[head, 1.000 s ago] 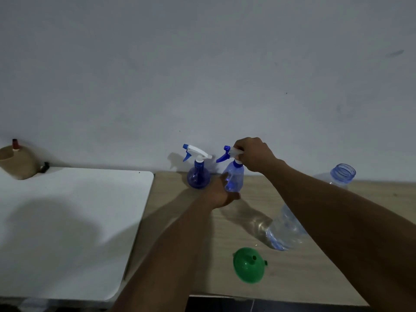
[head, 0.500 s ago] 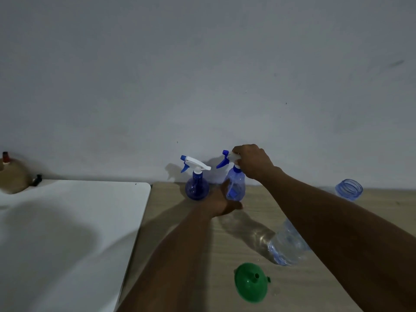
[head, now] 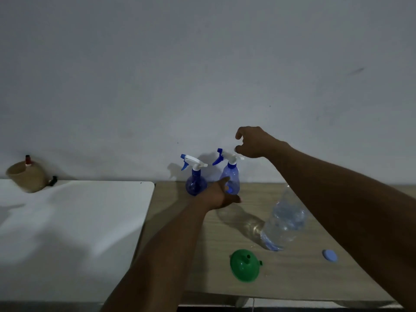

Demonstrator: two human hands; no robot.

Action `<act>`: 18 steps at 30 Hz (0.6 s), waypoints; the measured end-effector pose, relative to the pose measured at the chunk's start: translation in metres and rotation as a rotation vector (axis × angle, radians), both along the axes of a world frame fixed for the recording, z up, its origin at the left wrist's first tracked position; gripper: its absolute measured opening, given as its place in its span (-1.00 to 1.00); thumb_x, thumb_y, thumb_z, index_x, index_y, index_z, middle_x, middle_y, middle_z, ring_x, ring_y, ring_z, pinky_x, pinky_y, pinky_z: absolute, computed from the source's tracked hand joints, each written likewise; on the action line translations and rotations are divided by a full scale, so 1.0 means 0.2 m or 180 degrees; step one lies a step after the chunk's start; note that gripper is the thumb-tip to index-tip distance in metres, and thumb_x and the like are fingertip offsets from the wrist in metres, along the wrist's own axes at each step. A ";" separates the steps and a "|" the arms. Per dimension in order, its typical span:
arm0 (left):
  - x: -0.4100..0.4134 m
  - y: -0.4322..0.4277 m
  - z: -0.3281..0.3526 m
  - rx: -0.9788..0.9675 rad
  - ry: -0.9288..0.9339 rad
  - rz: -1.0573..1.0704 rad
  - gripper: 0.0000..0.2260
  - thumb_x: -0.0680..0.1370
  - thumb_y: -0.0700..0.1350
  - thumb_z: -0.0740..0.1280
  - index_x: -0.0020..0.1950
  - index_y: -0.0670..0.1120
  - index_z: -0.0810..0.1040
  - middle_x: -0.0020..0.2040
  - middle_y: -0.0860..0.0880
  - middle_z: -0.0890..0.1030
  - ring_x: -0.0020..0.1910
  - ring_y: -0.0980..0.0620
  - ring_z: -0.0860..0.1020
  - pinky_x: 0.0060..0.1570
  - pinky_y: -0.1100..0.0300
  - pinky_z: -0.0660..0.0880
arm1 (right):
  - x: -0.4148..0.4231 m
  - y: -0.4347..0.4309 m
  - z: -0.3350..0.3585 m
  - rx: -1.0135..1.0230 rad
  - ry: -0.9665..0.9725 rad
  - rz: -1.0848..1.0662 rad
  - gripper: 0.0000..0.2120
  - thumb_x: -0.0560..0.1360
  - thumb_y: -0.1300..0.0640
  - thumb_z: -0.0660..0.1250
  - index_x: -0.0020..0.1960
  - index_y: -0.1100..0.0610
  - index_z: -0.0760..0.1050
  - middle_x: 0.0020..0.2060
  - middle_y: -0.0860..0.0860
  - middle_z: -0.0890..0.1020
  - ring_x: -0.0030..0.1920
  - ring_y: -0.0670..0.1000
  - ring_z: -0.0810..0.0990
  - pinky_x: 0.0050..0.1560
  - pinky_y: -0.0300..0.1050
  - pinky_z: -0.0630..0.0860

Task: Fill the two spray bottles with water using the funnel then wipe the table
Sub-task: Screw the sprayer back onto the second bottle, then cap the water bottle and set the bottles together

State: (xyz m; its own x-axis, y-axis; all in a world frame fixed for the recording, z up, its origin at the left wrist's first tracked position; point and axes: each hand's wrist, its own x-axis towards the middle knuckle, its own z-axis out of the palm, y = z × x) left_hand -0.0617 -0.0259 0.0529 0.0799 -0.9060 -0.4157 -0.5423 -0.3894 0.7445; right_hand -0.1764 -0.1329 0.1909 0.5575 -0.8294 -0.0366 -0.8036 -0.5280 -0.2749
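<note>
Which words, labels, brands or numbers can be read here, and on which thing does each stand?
None can be read. The round spray bottle, the tall spray bottle, the water bottle, the green funnel and the blue cap show no print.

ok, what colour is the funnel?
Green; the funnel shows best in the head view.

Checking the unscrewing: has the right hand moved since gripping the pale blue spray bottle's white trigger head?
Yes: the right hand has let go and risen above the white trigger head.
</note>
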 end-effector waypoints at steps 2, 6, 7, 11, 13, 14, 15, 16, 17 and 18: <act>-0.06 0.07 0.06 -0.0083 0.0122 -0.0051 0.02 0.22 0.27 0.57 0.57 0.05 0.19 0.51 0.00 0.35 0.40 -0.07 0.44 0.39 0.01 0.40 | -0.05 0.06 0.09 -0.0042 -0.0086 0.0077 -0.63 0.52 0.02 0.39 0.28 0.12 0.49 0.19 0.07 0.56 0.12 0.08 0.52 0.06 -0.13 0.43; -0.27 0.18 0.17 -0.0171 -0.0143 -0.0370 0.05 0.27 0.38 0.51 0.61 0.12 0.06 0.58 0.00 0.25 0.51 -0.06 0.31 0.45 -0.02 0.31 | -0.23 0.18 0.26 -0.0184 -0.0457 0.0103 -0.73 0.51 -0.01 0.42 0.14 0.11 0.58 0.00 0.01 0.55 -0.03 0.03 0.53 0.04 -0.11 0.49; -0.33 0.20 0.19 -0.0253 -0.0180 -0.0435 0.06 0.26 0.39 0.51 0.61 0.13 0.04 0.59 -0.01 0.24 0.52 -0.06 0.29 0.45 -0.03 0.30 | -0.29 0.20 0.29 -0.0225 -0.0570 0.0077 -0.75 0.51 -0.01 0.42 0.12 0.11 0.60 -0.04 0.00 0.56 -0.05 0.03 0.55 0.02 -0.12 0.50; -0.58 0.24 0.26 -0.0779 -0.0147 -0.0424 0.09 0.24 0.30 0.58 0.60 0.14 0.04 0.58 0.02 0.24 0.51 -0.06 0.29 0.37 -0.01 0.33 | -0.58 0.24 0.37 -0.0314 -0.0983 -0.0165 -0.84 0.51 0.03 0.42 0.00 0.10 0.63 -0.21 -0.03 0.63 -0.13 0.02 0.63 -0.11 -0.17 0.47; -0.69 0.24 0.28 -0.1018 0.0142 -0.0286 0.05 0.23 0.22 0.63 0.58 0.10 0.13 0.52 0.04 0.35 0.41 0.01 0.38 0.30 0.09 0.39 | -0.74 0.23 0.36 -0.0345 -0.1195 -0.0361 -0.87 0.51 0.03 0.41 -0.06 0.08 0.63 -0.25 -0.05 0.65 -0.14 0.01 0.66 -0.10 -0.17 0.49; -0.74 0.24 0.28 -0.1084 0.0292 -0.0149 0.05 0.20 0.19 0.65 0.56 0.10 0.15 0.48 0.04 0.39 0.37 0.03 0.41 0.30 0.10 0.41 | -0.81 0.22 0.33 -0.0388 -0.1301 -0.0484 -0.87 0.51 0.02 0.40 -0.09 0.07 0.63 -0.26 -0.05 0.66 -0.14 0.01 0.66 -0.06 -0.16 0.50; -0.78 0.23 0.27 -0.1115 0.0416 0.0016 0.07 0.17 0.20 0.66 0.54 0.10 0.16 0.45 0.03 0.42 0.36 0.02 0.43 0.32 0.06 0.43 | -0.88 0.22 0.30 -0.0441 -0.1409 -0.0631 -0.86 0.51 0.01 0.39 -0.10 0.07 0.63 -0.26 -0.05 0.66 -0.14 0.01 0.65 -0.03 -0.15 0.50; -0.81 0.23 0.25 -0.1108 0.0500 0.0202 0.07 0.15 0.20 0.66 0.53 0.10 0.17 0.42 0.02 0.45 0.34 0.00 0.46 0.32 0.03 0.45 | -0.95 0.21 0.25 -0.0477 -0.1537 -0.0804 -0.85 0.52 0.00 0.37 -0.10 0.06 0.62 -0.25 -0.04 0.66 -0.13 0.02 0.65 -0.02 -0.14 0.50; -0.83 0.23 0.23 -0.1138 0.0546 0.0338 0.04 0.16 0.19 0.66 0.51 0.10 0.19 0.37 0.02 0.47 0.31 0.00 0.48 0.29 0.06 0.46 | -1.02 0.21 0.19 -0.0474 -0.1685 -0.0995 -0.84 0.52 -0.02 0.36 -0.10 0.06 0.62 -0.24 -0.02 0.67 -0.13 0.04 0.65 -0.02 -0.12 0.51; -0.85 0.23 0.22 -0.1178 0.0524 0.0449 -0.02 0.19 0.17 0.66 0.48 0.09 0.23 0.33 0.02 0.50 0.26 0.03 0.50 0.25 0.11 0.47 | -1.10 0.20 0.11 -0.0423 -0.1817 -0.1174 -0.83 0.52 -0.03 0.35 -0.11 0.06 0.62 -0.22 0.00 0.69 -0.12 0.06 0.66 0.01 -0.09 0.55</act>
